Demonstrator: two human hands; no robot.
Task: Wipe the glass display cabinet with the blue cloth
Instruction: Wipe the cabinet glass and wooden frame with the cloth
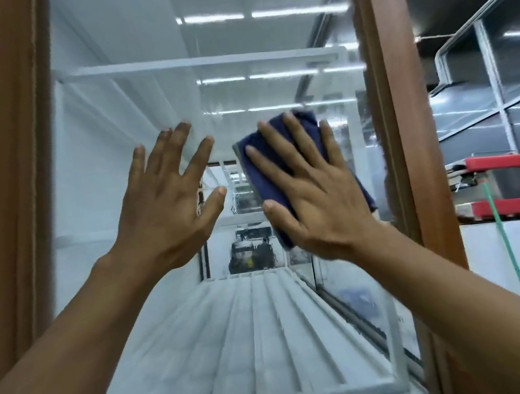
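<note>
Cloth lies flat on the cabinet glass, right of centre between the brown frame posts. It is pinned under the right hand, whose fingers are straight and spread. The left hand is spread wide and holds nothing; whether it touches the pane is hard to tell. Wiping looks mid-stroke. Next, I judge, the cloth must slide under even pressure toward the wet-looking patch below.
</note>
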